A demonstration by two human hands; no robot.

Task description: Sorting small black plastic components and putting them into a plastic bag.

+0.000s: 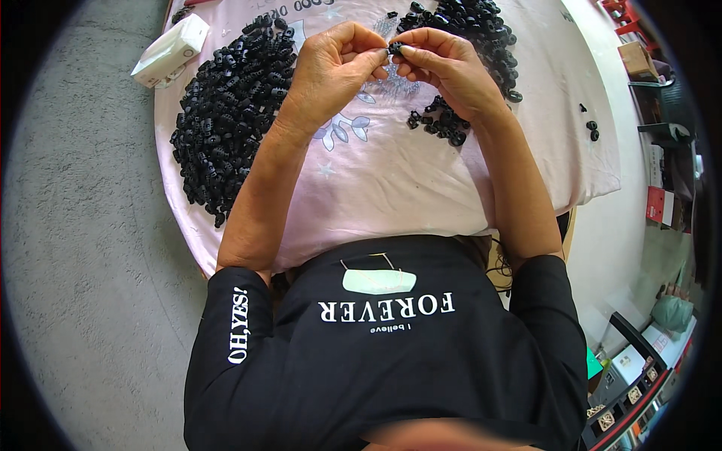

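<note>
A: From the head camera, what do the hands hold?

B: Both meet over the middle of the round table draped in a pale pink printed cloth [391,188]; the left hand [331,64] and the right hand [444,64] pinch one small black plastic part [394,48] between them, fingertips closed on it from either side; the part sits just above the cloth, held up at the far side of the table from the person's body.

A: How do the fingers stand?

B: The left thumb and forefinger are curled in and press on the part's left side; the right thumb and forefinger close on its right side, the other right fingers folded under; whether the part is one piece or two being joined I cannot tell, it is too small.

A: And around them?

B: A large heap of small black plastic pieces [229,113] lies on the cloth to the left of the left forearm; a second heap of rounder black pieces [470,30] lies beyond the right hand, near the table's far edge; a small cluster of black pieces [440,124] lies just under the right wrist; a few loose black pieces [592,129] lie well apart at the right; a white rectangular packet [171,49] rests at the table's far left rim; grey floor [83,263] lies to the left.
</note>
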